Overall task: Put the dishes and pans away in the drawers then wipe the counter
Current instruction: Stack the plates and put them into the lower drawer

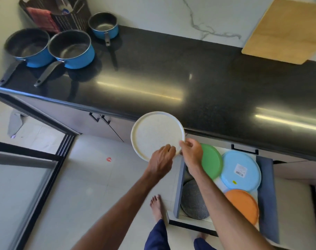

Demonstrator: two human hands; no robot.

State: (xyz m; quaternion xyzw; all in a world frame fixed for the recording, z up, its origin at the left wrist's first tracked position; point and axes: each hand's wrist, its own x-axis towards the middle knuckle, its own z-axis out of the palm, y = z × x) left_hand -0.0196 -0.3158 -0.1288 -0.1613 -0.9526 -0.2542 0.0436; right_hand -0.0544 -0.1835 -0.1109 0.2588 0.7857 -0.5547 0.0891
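A: The black counter (pixel 171 73) runs across the kitchen. 3 blue pans (pixel 70 49) stand at its left end, and a wooden board (pixel 287 31) leans on the wall at the right. Where is the plate?

B: The white plate (pixel 156 132) is in the air in front of the counter edge, over the floor and just left of the open drawer (pixel 267 186). It is tilted. The left hand (pixel 161 159) grips its near rim with curled fingers, and the right hand (pixel 191 152) pinches the rim on the drawer side.

A: And inside the drawer?

B: A green plate (pixel 212 161), a blue plate (pixel 240 170) and an orange plate (pixel 243 204) lie overlapping. A grey plate (pixel 193 199) sits at the left, partly under the right arm.

A: What could go wrong, in your opinion?

B: Both hands hold 1 small part of the rim, so the far side has no support. If a grip loosens, the plate may fall on the floor, near the bare foot (pixel 156 204). Also, the drawer looks quite full. Put on the overlapping plates, the white plate may slide or knock the drawer wall.
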